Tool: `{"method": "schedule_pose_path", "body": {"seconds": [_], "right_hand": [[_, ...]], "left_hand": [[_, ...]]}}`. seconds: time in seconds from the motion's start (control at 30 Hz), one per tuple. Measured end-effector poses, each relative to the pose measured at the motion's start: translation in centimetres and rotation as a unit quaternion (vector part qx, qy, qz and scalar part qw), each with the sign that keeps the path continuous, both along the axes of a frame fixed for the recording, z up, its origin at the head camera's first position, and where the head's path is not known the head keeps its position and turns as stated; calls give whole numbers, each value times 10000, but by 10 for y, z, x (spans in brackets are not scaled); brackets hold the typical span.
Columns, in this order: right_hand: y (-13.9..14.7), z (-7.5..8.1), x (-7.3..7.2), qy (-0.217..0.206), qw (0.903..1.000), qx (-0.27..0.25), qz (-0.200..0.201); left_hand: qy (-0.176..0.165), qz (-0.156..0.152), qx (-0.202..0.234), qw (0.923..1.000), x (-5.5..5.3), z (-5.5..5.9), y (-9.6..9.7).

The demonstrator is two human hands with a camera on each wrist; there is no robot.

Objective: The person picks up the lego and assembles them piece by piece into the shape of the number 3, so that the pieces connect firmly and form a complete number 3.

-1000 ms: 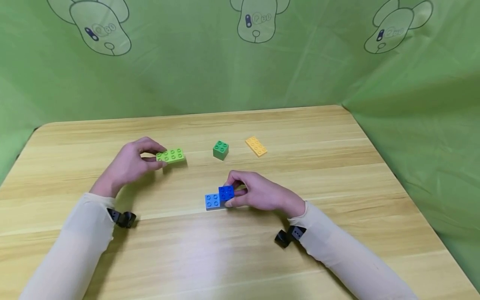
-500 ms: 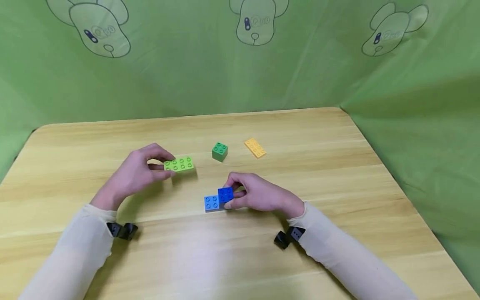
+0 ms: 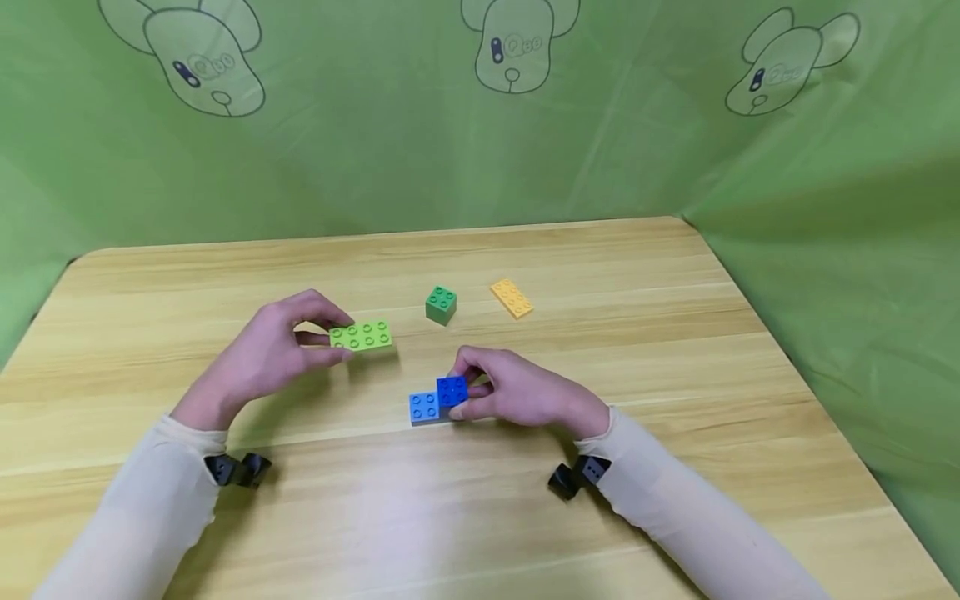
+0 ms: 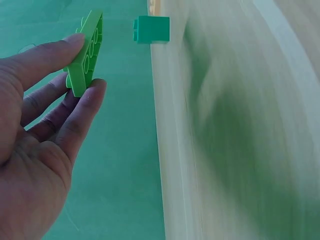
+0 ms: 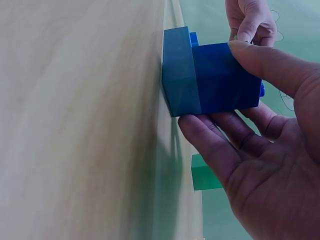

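While the fingers of the left hand [image 3: 272,348] pinch the left end of a lime-green brick [image 3: 363,336], thumb on one side and fingertips on the other, the brick hangs above the counter [image 3: 480,517] and casts a soft shadow on it. Its top carries two rows of round studs; the left wrist view shows a hollow underside with tubes. Nearer and to the right, the fingers of the right hand [image 3: 521,388] grasp a dark blue block [image 3: 452,388], a squarish four-stud piece seated on the right part of a light blue brick [image 3: 424,407]. That lower brick appears to rest on the counter; four studs show on its left part, while the dark block and the fingers cover the rest.

Just beyond, between the hands, stands a green block [image 3: 441,305], cube-like, with four studs. Farther right lies a thin yellow plate [image 3: 512,298], turned diagonally, two rows of studs up. All the pieces look like smooth plastic. The counter is pale, streaked wood grain with a bright glare on its near part. Behind the far edge and along the right side hangs creased green cloth [image 3: 375,175], printed with outlined cartoon animal heads.
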State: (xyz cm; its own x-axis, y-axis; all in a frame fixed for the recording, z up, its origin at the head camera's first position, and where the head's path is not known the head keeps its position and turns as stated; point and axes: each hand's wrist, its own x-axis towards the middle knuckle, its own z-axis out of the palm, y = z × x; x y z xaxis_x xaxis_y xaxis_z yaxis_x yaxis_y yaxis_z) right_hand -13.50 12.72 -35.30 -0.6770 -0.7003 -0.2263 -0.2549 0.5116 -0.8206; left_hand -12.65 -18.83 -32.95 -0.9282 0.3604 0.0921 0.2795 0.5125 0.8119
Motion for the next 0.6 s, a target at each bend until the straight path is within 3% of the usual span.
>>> {"method": "schedule_pose_path", "body": {"seconds": [0.3, 0.6], "right_hand": [[0, -3, 0, -55, 9999, -83, 29], [1, -4, 0, -37, 10000, -35, -19]], "left_hand": [[-24, -79, 258, 9996, 16, 4, 11], [36, -26, 492, 9988, 21, 4, 20]]}}
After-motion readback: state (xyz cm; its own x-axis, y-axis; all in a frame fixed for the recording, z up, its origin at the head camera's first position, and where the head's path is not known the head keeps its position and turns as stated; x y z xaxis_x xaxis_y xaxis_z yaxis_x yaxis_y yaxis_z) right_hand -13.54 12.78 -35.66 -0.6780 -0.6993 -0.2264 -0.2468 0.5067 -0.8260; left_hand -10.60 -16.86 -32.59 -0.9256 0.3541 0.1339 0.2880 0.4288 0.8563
